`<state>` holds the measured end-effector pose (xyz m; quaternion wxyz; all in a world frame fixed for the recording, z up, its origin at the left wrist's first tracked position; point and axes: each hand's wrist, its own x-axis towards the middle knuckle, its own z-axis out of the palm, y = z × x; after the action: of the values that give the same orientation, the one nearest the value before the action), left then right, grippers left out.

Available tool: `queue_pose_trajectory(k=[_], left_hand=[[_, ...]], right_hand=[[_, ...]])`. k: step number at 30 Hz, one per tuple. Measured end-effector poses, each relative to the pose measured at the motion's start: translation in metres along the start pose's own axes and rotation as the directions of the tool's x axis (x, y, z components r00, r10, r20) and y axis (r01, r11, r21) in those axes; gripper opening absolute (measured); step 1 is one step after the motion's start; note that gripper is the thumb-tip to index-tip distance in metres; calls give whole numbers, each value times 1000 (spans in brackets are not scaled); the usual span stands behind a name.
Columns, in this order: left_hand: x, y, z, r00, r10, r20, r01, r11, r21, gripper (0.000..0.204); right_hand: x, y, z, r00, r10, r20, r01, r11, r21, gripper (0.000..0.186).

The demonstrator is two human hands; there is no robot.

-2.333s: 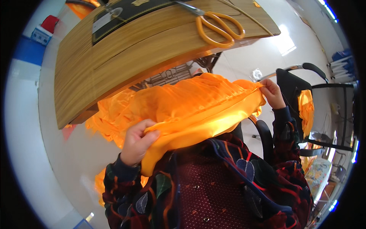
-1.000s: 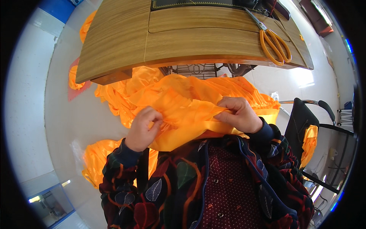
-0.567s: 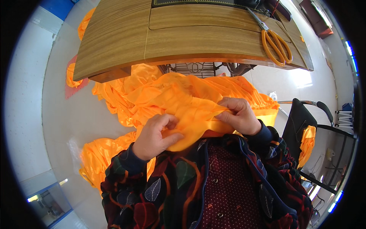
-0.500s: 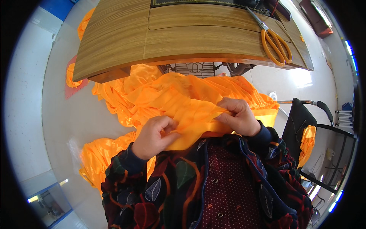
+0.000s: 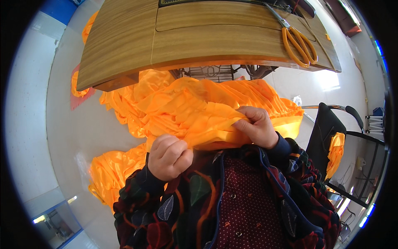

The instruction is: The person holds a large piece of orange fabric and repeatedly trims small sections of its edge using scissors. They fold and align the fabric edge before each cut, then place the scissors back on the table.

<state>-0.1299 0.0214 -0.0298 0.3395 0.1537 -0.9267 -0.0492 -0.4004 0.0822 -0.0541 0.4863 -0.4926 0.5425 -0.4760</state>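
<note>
A large spread of shiny orange fabric (image 5: 186,103) lies gathered over my lap and hangs down under the table front. My left hand (image 5: 169,157) is closed in a fist at the fabric's near left edge, its knuckles turned up and its fingertips out of sight. On the right, my right hand (image 5: 258,125) pinches a folded edge of the same fabric between thumb and fingers. Between the two hands the near edge runs in a band, with pleats and creases behind it.
A wooden sewing table (image 5: 116,41) stands ahead, with orange-handled scissors (image 5: 299,46) at its right front. Beneath it shows a metal treadle (image 5: 211,72). More orange fabric (image 5: 118,170) lies on the floor at left. A black chair (image 5: 325,137) with orange cloth stands at right.
My left hand has rolled over into a fist and moved slightly down, drawing the fabric edge with it. The right hand keeps its pinch, almost in place.
</note>
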Motion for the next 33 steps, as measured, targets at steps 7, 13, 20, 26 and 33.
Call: queue_pose_trajectory(k=[7,13,20,26,33], left_hand=[[-4,1,8,964,-259,54,264,958,-116,20],[29,16,1,878,-467,106,478,836,-269,21],[53,10,21,867,-454,206,498,814,-300,25],[45,6,23,843,-465,271,534,784,-318,20],[41,-2,37,815,-492,306,575,618,-537,16]], right_hand=[[-3,5,-1,996,92,11,-92,984,152,16],[-3,6,3,998,66,0,-65,988,142,16],[-5,4,4,998,68,-12,-68,997,47,16],[-3,3,5,1000,7,1,-7,1000,-29,16],[-3,1,3,999,30,29,-29,999,-14,16]])
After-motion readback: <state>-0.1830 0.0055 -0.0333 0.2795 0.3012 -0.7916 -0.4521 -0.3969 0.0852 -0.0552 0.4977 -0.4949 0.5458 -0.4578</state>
